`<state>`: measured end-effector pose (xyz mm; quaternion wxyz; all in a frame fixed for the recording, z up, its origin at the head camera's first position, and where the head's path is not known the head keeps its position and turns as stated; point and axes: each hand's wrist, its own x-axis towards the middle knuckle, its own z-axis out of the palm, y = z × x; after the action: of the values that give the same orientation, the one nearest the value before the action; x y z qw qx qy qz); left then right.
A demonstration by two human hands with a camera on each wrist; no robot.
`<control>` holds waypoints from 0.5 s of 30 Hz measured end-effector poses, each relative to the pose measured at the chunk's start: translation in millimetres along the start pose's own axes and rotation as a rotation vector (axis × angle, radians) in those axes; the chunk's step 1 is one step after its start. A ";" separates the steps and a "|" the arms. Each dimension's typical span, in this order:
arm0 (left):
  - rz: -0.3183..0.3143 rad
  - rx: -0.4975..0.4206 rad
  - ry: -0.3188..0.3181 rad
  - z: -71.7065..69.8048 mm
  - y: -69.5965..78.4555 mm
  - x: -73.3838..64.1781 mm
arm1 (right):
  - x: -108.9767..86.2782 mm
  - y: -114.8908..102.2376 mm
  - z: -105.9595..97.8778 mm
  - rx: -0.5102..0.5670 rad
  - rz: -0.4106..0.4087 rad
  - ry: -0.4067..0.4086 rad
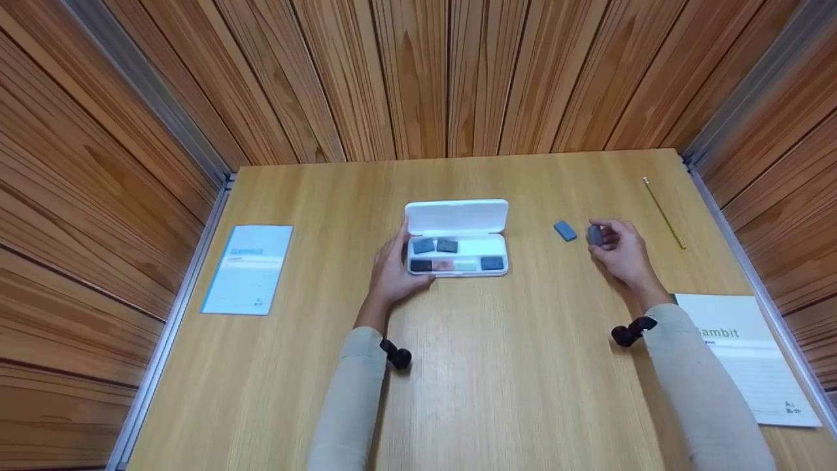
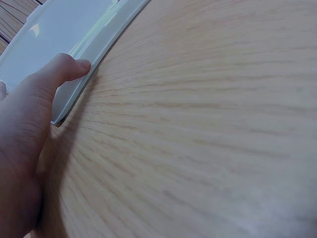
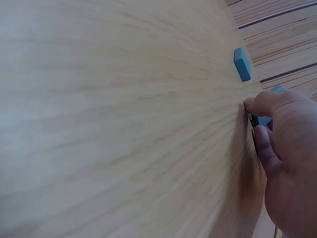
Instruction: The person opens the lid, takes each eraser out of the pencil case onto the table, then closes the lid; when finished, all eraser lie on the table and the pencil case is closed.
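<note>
Head view: here's the left hand point(image 1: 392, 268), arm stretched forward, bracing the open white plastic case point(image 1: 456, 216) at its left end, thumb along the near edge, fingers up the side. Over to the right hand point(image 1: 621, 250), bent inward, thumb and fingertips closed in a pinch on a small blue-grey rectangular block point(image 1: 594, 235), well right of the case. Just beside it, a flat blue block point(image 1: 565, 231) lies on the pale wooden table point(image 1: 484, 366). Inside the case, two dark grey blocks point(image 1: 447, 246) sit in the back row; up front, left to right, black, pinkish, pale and dark pieces point(image 1: 443, 265).

Left wrist: thumb pressing the case's rim, the contents out of sight.

Right wrist: thumb and finger nearly together, the pinched block mostly hidden between them, the flat blue block beyond.
</note>
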<state>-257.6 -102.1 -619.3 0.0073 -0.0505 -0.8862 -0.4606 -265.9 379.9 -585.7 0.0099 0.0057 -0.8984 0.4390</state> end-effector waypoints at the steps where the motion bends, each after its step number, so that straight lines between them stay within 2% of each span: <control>1: 0.000 -0.002 -0.001 0.0 -0.1 0.1 | 0.1 0.0 -0.1 -0.004 -0.001 -0.001; 15: 0.027 0.019 -0.011 -0.5 -1.1 1.1 | 0.8 -0.5 0.8 -0.038 -0.061 0.031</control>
<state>-258.8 -103.1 -619.9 0.0093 -0.0648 -0.8899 -0.4515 -266.6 378.9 -585.7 0.0373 0.0259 -0.9058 0.4213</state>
